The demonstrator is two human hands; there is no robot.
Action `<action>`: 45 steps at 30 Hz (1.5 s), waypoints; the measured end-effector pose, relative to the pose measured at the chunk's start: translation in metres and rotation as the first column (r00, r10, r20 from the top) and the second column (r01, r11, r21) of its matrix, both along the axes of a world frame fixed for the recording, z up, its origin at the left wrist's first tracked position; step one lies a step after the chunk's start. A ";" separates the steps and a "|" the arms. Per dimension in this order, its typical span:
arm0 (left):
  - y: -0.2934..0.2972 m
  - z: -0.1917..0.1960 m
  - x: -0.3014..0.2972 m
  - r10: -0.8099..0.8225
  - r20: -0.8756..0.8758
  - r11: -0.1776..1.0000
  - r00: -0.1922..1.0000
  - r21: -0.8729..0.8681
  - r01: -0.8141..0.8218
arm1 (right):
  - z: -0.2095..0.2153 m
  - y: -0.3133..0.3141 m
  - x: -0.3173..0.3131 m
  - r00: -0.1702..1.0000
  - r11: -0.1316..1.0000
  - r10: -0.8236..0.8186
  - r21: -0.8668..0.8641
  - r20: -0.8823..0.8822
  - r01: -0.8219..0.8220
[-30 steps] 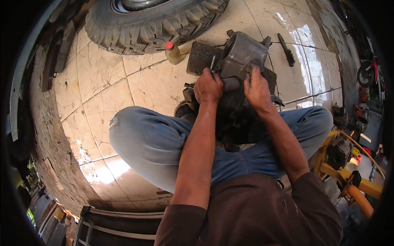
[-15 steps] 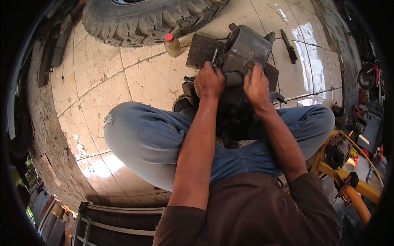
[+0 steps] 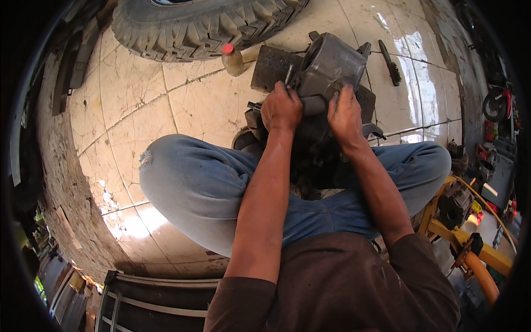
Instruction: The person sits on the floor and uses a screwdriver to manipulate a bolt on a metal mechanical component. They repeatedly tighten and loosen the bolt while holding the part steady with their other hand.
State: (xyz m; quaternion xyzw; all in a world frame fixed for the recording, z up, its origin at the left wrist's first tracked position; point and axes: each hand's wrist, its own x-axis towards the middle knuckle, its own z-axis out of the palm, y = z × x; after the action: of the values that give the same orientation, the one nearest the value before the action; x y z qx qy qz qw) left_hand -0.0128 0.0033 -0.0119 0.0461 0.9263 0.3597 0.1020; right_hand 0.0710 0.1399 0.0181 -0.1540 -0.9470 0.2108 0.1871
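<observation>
A grey cast-metal housing [image 3: 334, 65] with a wide opening at its far end lies between my legs, over a dark, greasy assembly. My left hand [image 3: 281, 108] is closed at its near left side. A thin metal rod [image 3: 289, 73] rises just beyond those fingertips, and a short dark metal end [image 3: 254, 106] pokes out left of the hand; what the fingers grip is hidden. My right hand [image 3: 345, 117] has its fingers bent together against the housing's near right side, and anything in them is hidden. A rounded grey tube-like part [image 3: 313, 105] shows between the hands.
A dark flat block [image 3: 271, 69] lies left of the housing, near a bottle with a red cap [image 3: 232, 61]. Beyond sits a large tyre [image 3: 193, 33]. A black brush [image 3: 390, 63] rests on the tiles at right. A yellow metal frame [image 3: 489, 254] stands at lower right.
Both hands keep almost the same places at the housing. The view has shifted very slightly; nothing has visibly been taken up or let go.
</observation>
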 end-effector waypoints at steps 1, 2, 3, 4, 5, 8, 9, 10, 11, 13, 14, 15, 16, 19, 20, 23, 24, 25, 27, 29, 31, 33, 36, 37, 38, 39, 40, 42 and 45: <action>0.001 0.000 0.001 -0.004 -0.002 1.000 1.000 -0.003 0.004 | 0.000 -0.001 -0.001 1.000 1.000 -0.020 0.001 0.015 0.020; 0.001 0.001 0.002 -0.010 -0.003 1.000 1.000 -0.007 0.010 | -0.002 -0.003 -0.002 0.999 0.999 -0.041 0.003 0.030 0.041; 0.000 0.001 0.003 -0.009 0.016 1.000 1.000 -0.020 0.010 | -0.003 -0.005 -0.002 0.997 0.998 -0.062 0.005 0.046 0.062; 0.001 0.002 0.002 -0.011 0.028 1.000 1.000 -0.028 0.011 | -0.003 -0.005 -0.003 0.998 0.998 -0.056 0.004 0.034 0.056; 0.001 0.003 0.002 -0.012 0.040 0.999 0.999 -0.037 0.014 | -0.004 -0.005 -0.003 0.999 0.999 -0.050 0.002 0.022 0.050; 0.001 0.004 0.002 0.002 0.047 1.000 0.999 -0.002 -0.002 | 0.000 -0.005 -0.004 0.998 0.998 -0.046 -0.034 0.041 0.047; 0.002 0.004 0.002 0.004 0.032 1.000 0.999 -0.018 -0.003 | 0.002 -0.005 -0.005 0.997 0.997 -0.046 -0.051 0.057 0.049; 0.003 0.004 0.002 0.006 0.015 0.999 1.000 -0.033 -0.005 | 0.003 -0.004 -0.006 0.997 0.997 -0.051 -0.059 0.062 0.055; 0.004 0.004 0.002 0.008 -0.002 0.999 1.000 -0.049 -0.008 | 0.004 -0.003 -0.008 0.996 0.996 -0.055 -0.066 0.067 0.060; 0.005 0.004 0.004 0.012 0.006 0.998 1.000 -0.057 -0.012 | 0.005 -0.001 -0.008 0.996 0.996 -0.057 -0.071 0.068 0.062; 0.006 0.003 0.004 0.016 0.009 0.998 1.000 -0.060 -0.015 | 0.004 0.000 -0.008 0.997 0.996 -0.054 -0.069 0.063 0.058; 0.008 0.003 0.003 0.017 -0.008 0.998 1.000 -0.054 -0.018 | 0.003 0.001 -0.008 0.997 0.996 -0.050 -0.066 0.059 0.054; 0.007 0.001 0.003 0.022 -0.022 0.998 1.000 -0.052 -0.023 | 0.004 0.000 -0.008 0.998 0.997 -0.046 -0.061 0.036 0.048; 0.006 -0.002 0.006 0.030 -0.042 0.999 0.999 -0.038 -0.031 | 0.009 -0.002 -0.007 0.998 0.997 -0.044 -0.068 0.036 0.047; 0.005 -0.002 0.006 0.032 -0.045 0.999 0.998 -0.034 -0.034 | 0.011 -0.002 -0.004 0.995 0.995 -0.053 -0.086 0.082 0.060; 0.003 0.000 0.005 0.023 0.004 1.000 1.000 -0.009 -0.023 | 0.005 -0.002 -0.004 0.997 0.996 -0.051 -0.067 0.057 0.055; 0.005 0.002 0.005 0.022 0.012 1.000 1.000 -0.004 -0.022 | 0.001 0.000 -0.004 0.999 0.998 -0.045 -0.049 0.021 0.046; 0.005 0.002 0.005 0.022 0.021 1.000 1.000 -0.005 -0.022 | 0.001 -0.004 -0.005 0.997 0.997 -0.070 -0.042 0.023 0.071; 0.003 0.003 0.003 0.019 0.033 1.000 0.999 -0.012 -0.018 | 0.001 -0.010 -0.007 0.992 0.992 -0.120 -0.027 0.025 0.121; 0.006 0.003 0.003 0.000 0.033 1.000 0.999 -0.018 0.000 | 0.000 -0.009 -0.008 0.993 0.993 -0.113 -0.027 0.025 0.114; 0.004 0.005 0.003 0.010 0.044 1.000 0.999 -0.012 -0.010 | 0.001 -0.007 -0.007 0.995 0.994 -0.092 -0.053 0.035 0.094; 0.000 0.004 0.002 0.016 0.045 1.000 0.999 -0.009 -0.016 | 0.007 -0.004 -0.005 0.997 0.993 -0.053 -0.106 0.054 0.059; 0.002 0.002 0.001 0.016 0.036 1.000 0.999 0.008 -0.016 | 0.008 -0.002 -0.006 0.998 0.996 -0.054 -0.071 0.034 0.056; 0.002 0.003 0.002 0.013 0.041 1.000 0.999 0.011 -0.013 | 0.007 -0.003 -0.006 0.998 0.996 -0.061 -0.070 0.028 0.063; 0.002 0.003 0.003 0.010 0.047 1.000 0.999 0.013 -0.011 | 0.007 -0.003 -0.006 0.997 0.995 -0.069 -0.070 0.023 0.070; 0.002 0.004 0.003 0.007 0.053 1.000 0.999 0.011 -0.007 | 0.006 -0.004 -0.007 0.997 0.995 -0.077 -0.070 0.018 0.078; 0.003 0.005 0.002 0.000 0.057 1.000 0.998 0.007 0.000 | 0.005 -0.004 -0.008 0.997 0.996 -0.071 -0.043 0.017 0.072; 0.005 0.004 0.002 0.003 0.043 1.000 0.999 -0.012 -0.002 | 0.001 -0.003 -0.013 0.998 0.998 -0.063 0.010 0.017 0.062; 0.004 0.002 0.004 0.011 0.002 0.999 1.000 -0.040 -0.011 | 0.000 -0.007 -0.016 0.998 0.997 -0.064 0.033 0.005 0.063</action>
State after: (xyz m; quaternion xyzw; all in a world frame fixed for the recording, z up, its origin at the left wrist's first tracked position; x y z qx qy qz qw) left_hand -0.0087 0.0075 -0.0103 0.0388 0.9334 0.3417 0.1020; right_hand 0.0551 0.1334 0.0183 -0.1815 -0.9456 0.1885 0.1932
